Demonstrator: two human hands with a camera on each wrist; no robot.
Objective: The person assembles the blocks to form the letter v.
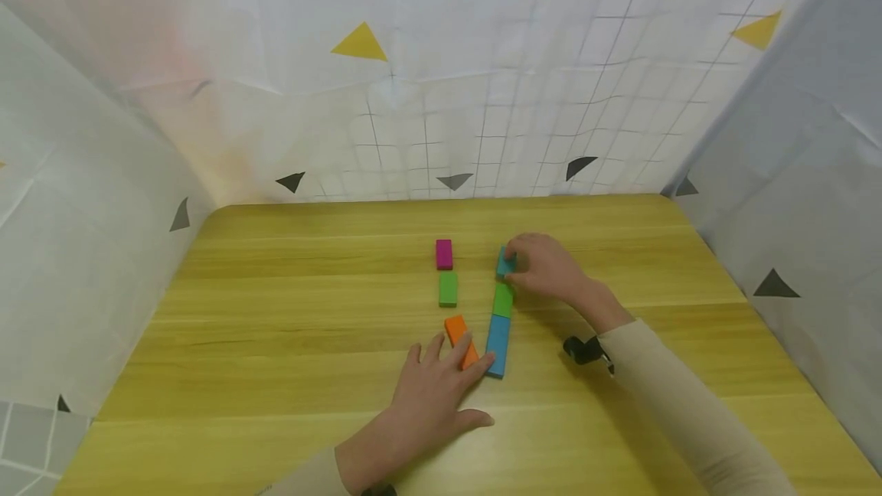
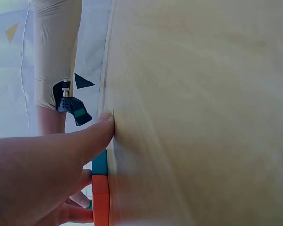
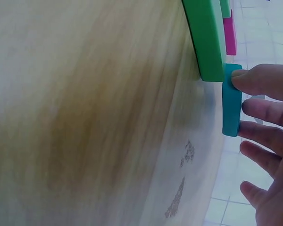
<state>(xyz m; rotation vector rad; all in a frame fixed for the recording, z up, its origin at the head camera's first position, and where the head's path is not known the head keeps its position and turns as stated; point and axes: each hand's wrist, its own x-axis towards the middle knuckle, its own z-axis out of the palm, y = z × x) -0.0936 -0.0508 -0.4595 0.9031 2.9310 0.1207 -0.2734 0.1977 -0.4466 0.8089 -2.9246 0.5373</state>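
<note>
At the far end of the right-hand row, my right hand [image 1: 547, 266] pinches a small teal block [image 1: 505, 262], thumb at its near end and fingertips along the other end. In the right wrist view that teal block [image 3: 232, 101] stands close to a green block [image 3: 205, 42]. A green block [image 1: 503, 301] and a longer blue block [image 1: 498, 347] follow in line toward me. My left hand [image 1: 434, 396] lies with fingers spread, touching a tilted orange block [image 1: 460, 335]; its index fingertip reaches the near end of the blue block.
Left of the row, a green block [image 1: 448, 289] and a magenta block [image 1: 444, 254] lie one behind the other on the wooden table [image 1: 289, 327]. White patterned sheets [image 1: 448, 98] wall the table's back and sides. A black wrist device [image 1: 583, 350] is strapped at the right cuff.
</note>
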